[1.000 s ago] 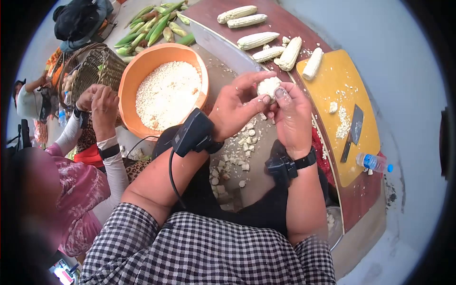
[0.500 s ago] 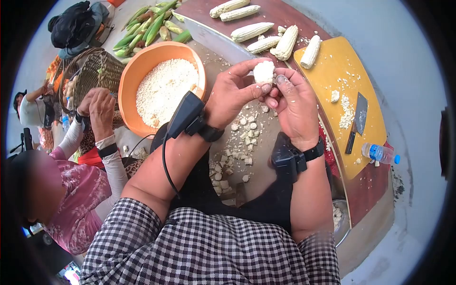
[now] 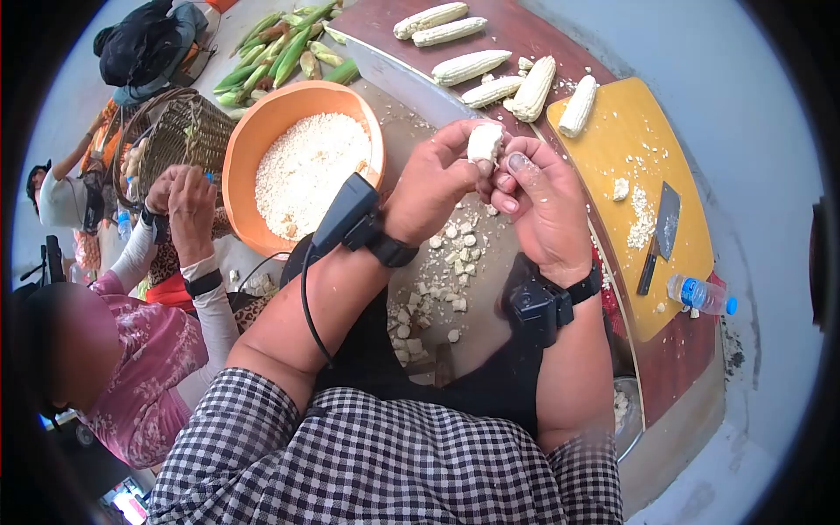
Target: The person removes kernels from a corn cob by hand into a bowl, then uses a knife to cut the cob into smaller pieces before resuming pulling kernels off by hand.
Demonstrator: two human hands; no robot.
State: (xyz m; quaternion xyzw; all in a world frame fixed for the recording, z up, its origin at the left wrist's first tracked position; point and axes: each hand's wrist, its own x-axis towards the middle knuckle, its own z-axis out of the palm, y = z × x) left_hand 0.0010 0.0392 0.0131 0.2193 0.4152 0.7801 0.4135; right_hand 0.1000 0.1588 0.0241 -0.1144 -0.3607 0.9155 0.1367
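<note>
A short white piece of corn cob (image 3: 484,143) is pinched between the thumb and fingers of my left hand (image 3: 437,185). My right hand (image 3: 549,203) is closed at its right side, fingertips against the piece and thumb bent over the fingers. Parts of the cob are hidden by my fingers. Below both hands, many small cob chunks (image 3: 459,255) and loose kernels lie scattered on the floor. To the left stands an orange basin (image 3: 231,179) holding a heap of pale kernels (image 3: 306,171).
On the red table (image 3: 700,346) lie several husked corn cobs (image 3: 472,67), a yellow cutting board (image 3: 691,166), a cleaver (image 3: 667,219) and a water bottle (image 3: 700,293). Unhusked corn (image 3: 293,57) and a wicker basket (image 3: 188,131) are at upper left. A co-worker (image 3: 149,359) sits on the left.
The piece of cob has turned slightly in my fingers, and my right hand has shifted a little. The whole view has moved slightly.
</note>
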